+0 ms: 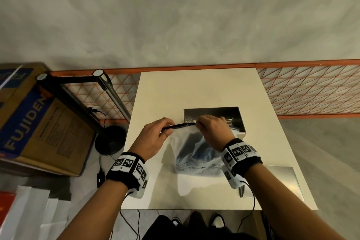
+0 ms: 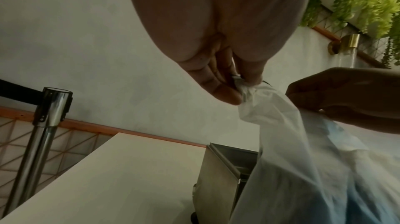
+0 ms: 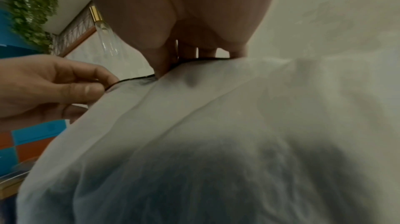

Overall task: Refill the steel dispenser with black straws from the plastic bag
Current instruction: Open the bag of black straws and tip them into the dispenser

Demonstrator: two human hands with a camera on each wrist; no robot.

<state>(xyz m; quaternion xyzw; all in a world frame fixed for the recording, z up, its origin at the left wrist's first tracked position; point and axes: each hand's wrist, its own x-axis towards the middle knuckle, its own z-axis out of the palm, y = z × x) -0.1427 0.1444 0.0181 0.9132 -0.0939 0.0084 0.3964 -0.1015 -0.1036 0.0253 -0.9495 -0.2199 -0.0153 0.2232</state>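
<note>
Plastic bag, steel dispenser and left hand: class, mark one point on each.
plastic bag [image 1: 191,154], head view, on its translucent front.
steel dispenser [image 1: 209,113], head view, on its inner back wall.
left hand [image 1: 152,138], head view, on its back.

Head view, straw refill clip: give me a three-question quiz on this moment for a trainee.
1. True or false: both hands pinch the top edge of the translucent plastic bag.
2. Where does the open rectangular steel dispenser stand relative to the bag: A) beyond it, B) on the floor, C) left of it?
3. Fill in: the flat steel lid lies on the white table under the person's ____ forearm.

Key: 1 true, the left hand and right hand each grip the black-edged rim. 2 A. 3 right.
</note>
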